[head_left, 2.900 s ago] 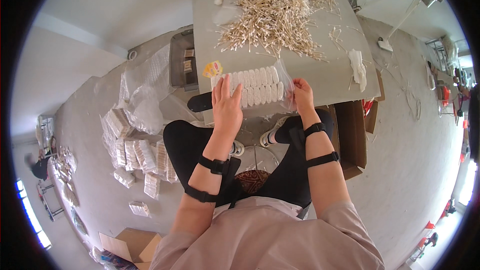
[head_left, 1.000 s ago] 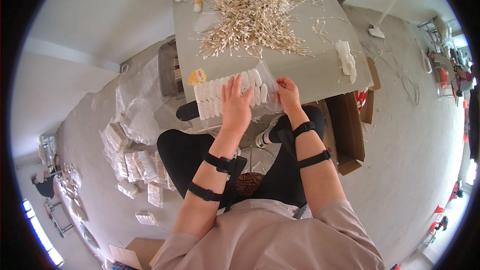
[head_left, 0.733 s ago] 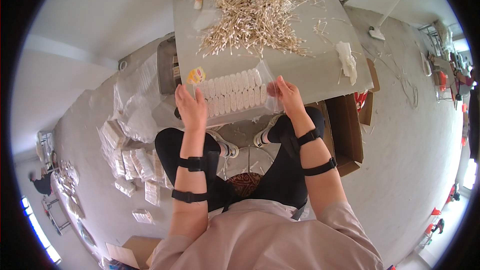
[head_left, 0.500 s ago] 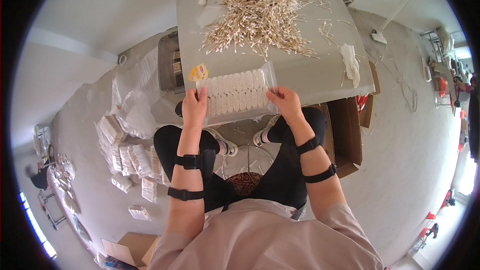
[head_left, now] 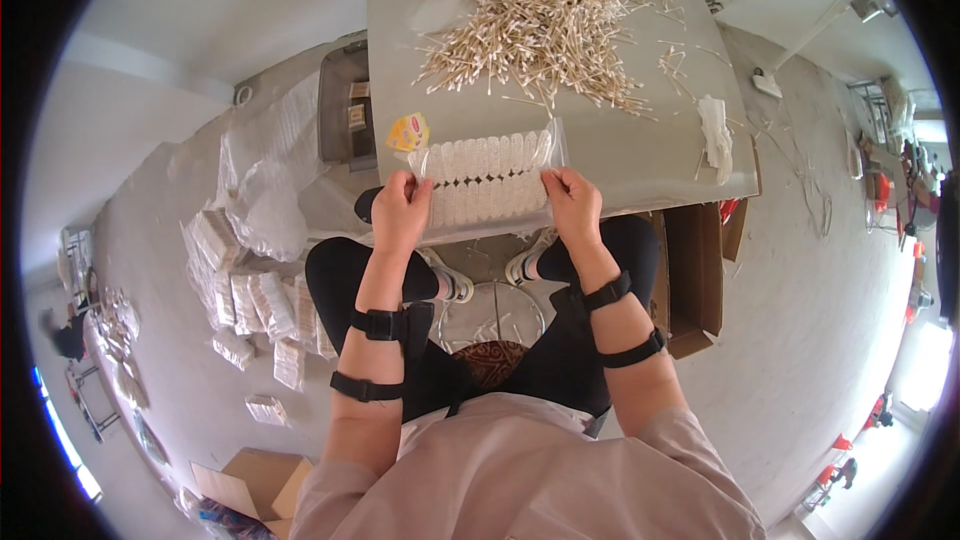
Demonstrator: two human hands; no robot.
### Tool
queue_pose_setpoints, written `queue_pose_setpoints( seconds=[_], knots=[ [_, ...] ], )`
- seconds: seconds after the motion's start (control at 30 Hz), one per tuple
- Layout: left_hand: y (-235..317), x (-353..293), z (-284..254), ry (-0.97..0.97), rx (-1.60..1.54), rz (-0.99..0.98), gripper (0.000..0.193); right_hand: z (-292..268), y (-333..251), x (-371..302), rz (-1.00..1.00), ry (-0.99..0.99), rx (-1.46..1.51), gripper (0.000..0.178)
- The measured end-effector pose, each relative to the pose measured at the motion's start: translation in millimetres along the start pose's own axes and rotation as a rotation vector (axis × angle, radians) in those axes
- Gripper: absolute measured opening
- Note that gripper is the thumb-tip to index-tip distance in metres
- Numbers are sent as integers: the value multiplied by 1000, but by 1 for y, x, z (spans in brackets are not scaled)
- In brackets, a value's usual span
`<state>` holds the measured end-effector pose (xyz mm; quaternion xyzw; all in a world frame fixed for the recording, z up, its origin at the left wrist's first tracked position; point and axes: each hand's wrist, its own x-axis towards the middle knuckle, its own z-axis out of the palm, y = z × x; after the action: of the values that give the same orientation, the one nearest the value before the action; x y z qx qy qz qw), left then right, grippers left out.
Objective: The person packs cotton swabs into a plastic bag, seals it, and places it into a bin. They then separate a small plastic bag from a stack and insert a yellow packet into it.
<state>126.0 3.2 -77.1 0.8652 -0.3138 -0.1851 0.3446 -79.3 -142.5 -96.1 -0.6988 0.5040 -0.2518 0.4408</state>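
Though apart, left hand [head_left: 402,208] and right hand [head_left: 573,205] both in closed pinches on one clear bag [head_left: 488,198].

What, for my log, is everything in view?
Bagged pack: one, white, between hands
Swab heap: uncountable, tan, far tabletop
Table: one, grey, ahead
Packet: one, yellow, table's left
Crumpled item: one, white, table's right
Bin: one, grey, left of table
Floor packs: several, white, left
Sheeting: uncounted, clear, left
Cardboard boxes: at least two, brown, right, lower left
Seat: one, reddish, between thighs
Farther off: unclear
Left hand: one, bare, pack's left
Right hand: one, bare, pack's right
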Motion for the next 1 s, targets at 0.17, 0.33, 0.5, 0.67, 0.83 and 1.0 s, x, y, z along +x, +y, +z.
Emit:
queue_pose_setpoints(
  seconds=[0.17, 0.33, 0.5, 0.67, 0.83, 1.0],
  knots=[
    [-12, 5, 1, -5, -135, -42, 36, 0, 9, 14, -23, -17, 103, 18],
    [-32, 19, 10, 110, -3, 116, 46, 5, 13, 24, 35, -66, 356, 24],
    [-4, 17, -3, -175, -25, -191, 44, 4, 15, 42, 204, -255, 624, 38],
    [10, 7, -5, -198, -89, -78, 42, 2, 9, 46, 245, -318, 474, 47],
    [4, 5, -4, -248, -138, -88, 44, -6, 8, 48, 206, -378, 488, 46],
    [-12, -4, 11, -39, -352, -97, 44, -15, 6, 49, 149, -404, 309, 46]
  ],
)
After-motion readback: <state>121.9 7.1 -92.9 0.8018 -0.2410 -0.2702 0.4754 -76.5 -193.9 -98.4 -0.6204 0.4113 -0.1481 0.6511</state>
